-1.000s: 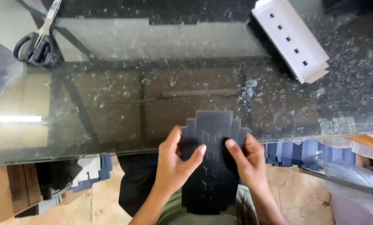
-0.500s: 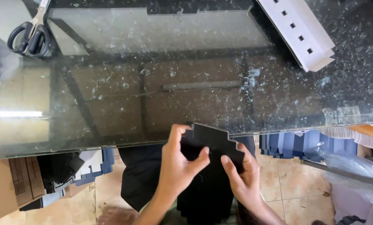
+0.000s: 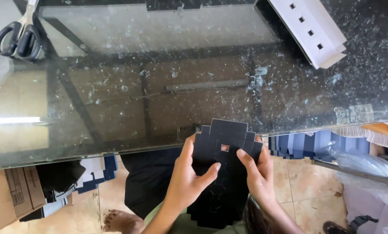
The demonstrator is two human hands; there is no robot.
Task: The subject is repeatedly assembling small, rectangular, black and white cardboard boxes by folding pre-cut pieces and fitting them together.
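A stack of dark card pieces [image 3: 226, 143] with stepped edges is held at the near edge of the glass counter [image 3: 116, 108]. The stack is gripped by the left hand [image 3: 189, 180] on its left side, thumb pressed on the front. The right side is gripped by the right hand [image 3: 257, 173], thumb also on the front. A small square hole is seen in the top card. Black scissors [image 3: 18, 37] are seen at the counter's far left corner. A white folded box [image 3: 311, 30] is laid at its far right.
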